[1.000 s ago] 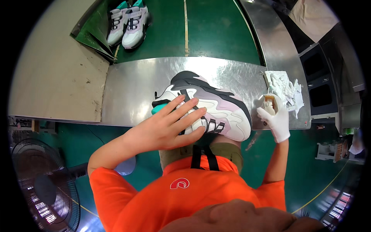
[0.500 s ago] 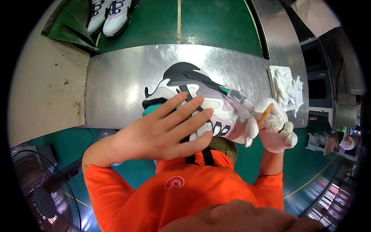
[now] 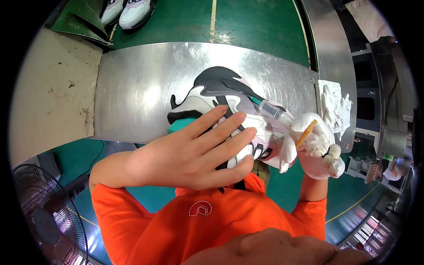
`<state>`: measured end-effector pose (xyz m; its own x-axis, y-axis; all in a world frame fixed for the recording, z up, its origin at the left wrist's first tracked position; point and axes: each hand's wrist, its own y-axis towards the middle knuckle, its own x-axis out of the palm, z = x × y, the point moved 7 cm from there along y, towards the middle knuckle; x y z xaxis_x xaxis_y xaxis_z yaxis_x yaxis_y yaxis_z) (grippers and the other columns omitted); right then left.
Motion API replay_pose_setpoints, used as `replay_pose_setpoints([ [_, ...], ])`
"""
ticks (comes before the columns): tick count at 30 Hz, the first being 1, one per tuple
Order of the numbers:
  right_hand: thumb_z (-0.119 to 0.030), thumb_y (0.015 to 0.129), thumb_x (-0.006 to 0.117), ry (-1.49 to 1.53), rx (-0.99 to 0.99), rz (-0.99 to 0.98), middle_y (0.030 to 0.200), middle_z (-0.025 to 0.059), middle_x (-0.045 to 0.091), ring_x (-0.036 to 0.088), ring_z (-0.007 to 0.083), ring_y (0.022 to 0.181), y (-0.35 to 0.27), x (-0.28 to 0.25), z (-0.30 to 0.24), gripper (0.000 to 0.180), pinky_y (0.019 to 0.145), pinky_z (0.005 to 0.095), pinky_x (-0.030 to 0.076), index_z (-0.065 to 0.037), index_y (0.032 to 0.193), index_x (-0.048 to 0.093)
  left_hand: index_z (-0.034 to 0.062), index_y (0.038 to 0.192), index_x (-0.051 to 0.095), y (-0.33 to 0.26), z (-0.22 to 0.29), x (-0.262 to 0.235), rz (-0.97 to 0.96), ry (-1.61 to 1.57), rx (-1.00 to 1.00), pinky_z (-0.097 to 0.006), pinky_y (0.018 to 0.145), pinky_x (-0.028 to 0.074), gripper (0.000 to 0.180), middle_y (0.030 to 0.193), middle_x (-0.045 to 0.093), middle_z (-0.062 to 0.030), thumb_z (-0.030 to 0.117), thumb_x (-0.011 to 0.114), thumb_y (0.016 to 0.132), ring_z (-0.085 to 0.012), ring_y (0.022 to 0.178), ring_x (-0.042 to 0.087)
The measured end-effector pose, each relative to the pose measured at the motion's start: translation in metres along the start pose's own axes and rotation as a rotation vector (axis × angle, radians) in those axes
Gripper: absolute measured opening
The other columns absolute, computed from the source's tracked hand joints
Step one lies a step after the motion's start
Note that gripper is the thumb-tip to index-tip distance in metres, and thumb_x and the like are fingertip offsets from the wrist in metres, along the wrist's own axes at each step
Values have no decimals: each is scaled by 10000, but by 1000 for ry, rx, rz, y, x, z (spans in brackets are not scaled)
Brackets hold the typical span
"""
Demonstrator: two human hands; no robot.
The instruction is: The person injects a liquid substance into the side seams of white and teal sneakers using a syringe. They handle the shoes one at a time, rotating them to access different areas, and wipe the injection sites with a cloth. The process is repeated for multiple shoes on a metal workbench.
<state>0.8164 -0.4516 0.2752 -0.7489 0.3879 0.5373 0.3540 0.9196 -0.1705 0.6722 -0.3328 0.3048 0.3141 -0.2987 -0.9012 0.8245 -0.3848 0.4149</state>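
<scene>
A sneaker (image 3: 207, 99) in white, lilac, grey and black lies on its side on the metal bench, its dark sole edge away from me. Teal material (image 3: 181, 125) shows at its collar. My left hand (image 3: 194, 152) rests across the upper with fingers spread, hiding part of the laces. In a white glove, my right hand (image 3: 311, 139) is closed around a clear syringe-like tube (image 3: 274, 112), whose narrow tip points at the shoe's sole edge. A narrow yellow-brown strip (image 3: 306, 134) crosses the glove.
The metal bench (image 3: 128, 92) is bounded by a beige panel (image 3: 57, 84) on the left. Crumpled white wipes (image 3: 334, 108) lie at the right. Beyond, a pair of sneakers (image 3: 136, 13) stands on the green surface (image 3: 176, 24). A black fan (image 3: 46, 221) is at lower left.
Both hands, the shoe and the tube appear slightly further right, along with a small shift of the whole view. The left hand stays spread on the shoe, and the right keeps the tube.
</scene>
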Motion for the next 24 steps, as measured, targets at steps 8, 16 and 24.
replay_pose_setpoints([
  [8, -447, 529, 793, -16, 0, 7, 750, 214, 614, 647, 286, 656, -1, -1, 2, 881, 592, 355, 564, 130, 1117, 482, 164, 1016, 533, 0, 0, 1, 24, 4, 1, -462, 987, 467, 175, 1241, 590, -127, 202, 602, 860, -342, 1136, 594],
  [16, -474, 562, 778, -57, -52, 23, 766, 210, 613, 644, 274, 622, -3, -1, 0, 861, 554, 341, 557, 153, 1081, 496, 161, 1012, 540, -1, 0, -1, 27, 6, 0, -462, 984, 470, 175, 1233, 591, -128, 199, 603, 853, -340, 1133, 594],
  [24, -503, 573, 791, -142, -29, 43, 766, 205, 605, 634, 261, 586, -5, -5, -9, 890, 501, 340, 555, 182, 1062, 503, 161, 1027, 543, 0, 0, -1, 16, -4, 6, -462, 978, 470, 196, 1238, 592, -134, 199, 608, 845, -347, 1131, 595],
])
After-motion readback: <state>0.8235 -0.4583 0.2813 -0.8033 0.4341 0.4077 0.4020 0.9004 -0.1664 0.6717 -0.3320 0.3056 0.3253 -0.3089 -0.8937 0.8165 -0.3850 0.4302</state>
